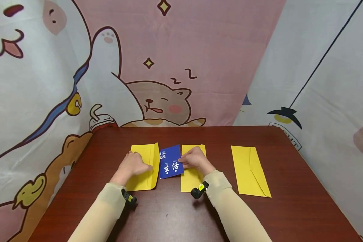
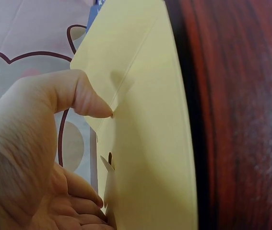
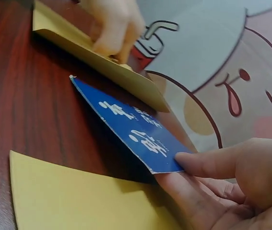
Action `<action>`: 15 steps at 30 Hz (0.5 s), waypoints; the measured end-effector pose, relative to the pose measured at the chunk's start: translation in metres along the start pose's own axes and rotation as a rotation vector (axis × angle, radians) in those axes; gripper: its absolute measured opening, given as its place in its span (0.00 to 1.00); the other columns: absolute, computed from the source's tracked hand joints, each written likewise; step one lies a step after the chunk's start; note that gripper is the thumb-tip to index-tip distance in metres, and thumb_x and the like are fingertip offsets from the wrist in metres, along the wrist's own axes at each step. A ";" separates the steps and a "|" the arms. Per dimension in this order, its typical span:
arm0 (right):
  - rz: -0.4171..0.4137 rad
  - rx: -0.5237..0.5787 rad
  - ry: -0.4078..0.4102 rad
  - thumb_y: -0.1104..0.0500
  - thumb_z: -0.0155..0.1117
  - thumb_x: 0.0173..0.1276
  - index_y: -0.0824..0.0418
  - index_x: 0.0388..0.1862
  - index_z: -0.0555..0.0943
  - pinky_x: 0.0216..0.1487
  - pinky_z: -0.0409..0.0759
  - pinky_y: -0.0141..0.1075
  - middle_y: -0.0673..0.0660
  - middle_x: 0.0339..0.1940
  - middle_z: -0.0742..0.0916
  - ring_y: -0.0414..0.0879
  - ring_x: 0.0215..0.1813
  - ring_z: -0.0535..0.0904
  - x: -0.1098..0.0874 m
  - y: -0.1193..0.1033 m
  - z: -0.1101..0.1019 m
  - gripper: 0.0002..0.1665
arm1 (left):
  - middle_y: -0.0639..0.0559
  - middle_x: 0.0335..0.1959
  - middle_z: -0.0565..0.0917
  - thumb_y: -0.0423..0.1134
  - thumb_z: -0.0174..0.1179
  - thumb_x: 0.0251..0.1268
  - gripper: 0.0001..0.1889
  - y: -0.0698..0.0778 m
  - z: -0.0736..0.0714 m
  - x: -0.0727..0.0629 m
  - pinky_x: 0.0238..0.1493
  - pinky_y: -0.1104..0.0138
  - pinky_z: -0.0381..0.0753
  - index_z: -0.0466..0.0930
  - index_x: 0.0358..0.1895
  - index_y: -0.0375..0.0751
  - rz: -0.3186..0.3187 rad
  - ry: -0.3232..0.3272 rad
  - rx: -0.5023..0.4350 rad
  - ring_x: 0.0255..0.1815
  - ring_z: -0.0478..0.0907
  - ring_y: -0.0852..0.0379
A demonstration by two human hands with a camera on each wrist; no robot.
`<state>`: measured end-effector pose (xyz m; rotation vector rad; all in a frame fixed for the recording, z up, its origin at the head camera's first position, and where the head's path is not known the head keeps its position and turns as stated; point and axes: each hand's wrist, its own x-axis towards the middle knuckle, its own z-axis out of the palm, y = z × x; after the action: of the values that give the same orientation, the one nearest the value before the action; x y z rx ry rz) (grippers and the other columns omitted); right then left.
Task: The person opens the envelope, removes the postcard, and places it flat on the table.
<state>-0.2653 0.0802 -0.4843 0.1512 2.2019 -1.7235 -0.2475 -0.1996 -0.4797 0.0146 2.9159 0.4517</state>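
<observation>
Sleeves foremost; right fingers pinch card, left fingers hold envelope.

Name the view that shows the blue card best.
The head view: the blue card faces the camera nearly whole, its large print readable. The right wrist view shows it close but slanted, pinched by the right hand. The left wrist view shows only what seems a blue sliver beyond the yellow envelope.
</observation>
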 end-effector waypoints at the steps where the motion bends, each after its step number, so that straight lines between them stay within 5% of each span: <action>1: -0.009 -0.035 0.010 0.69 0.78 0.65 0.76 0.41 0.88 0.32 0.88 0.37 0.63 0.31 0.90 0.49 0.26 0.89 -0.001 -0.001 0.003 0.10 | 0.42 0.34 0.78 0.60 0.70 0.48 0.29 0.000 0.000 0.000 0.77 0.40 0.61 0.77 0.36 0.35 -0.002 0.001 0.001 0.60 0.74 0.33; 15: -0.070 -0.269 0.033 0.68 0.79 0.63 0.71 0.24 0.85 0.25 0.87 0.38 0.62 0.18 0.86 0.50 0.19 0.86 -0.003 -0.008 0.032 0.12 | 0.34 0.48 0.82 0.60 0.70 0.49 0.33 0.001 0.000 0.000 0.77 0.39 0.61 0.78 0.43 0.30 -0.001 0.004 0.003 0.68 0.71 0.29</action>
<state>-0.2587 0.0482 -0.4823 0.0371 2.4633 -1.4492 -0.2476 -0.1988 -0.4798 0.0124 2.9208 0.4478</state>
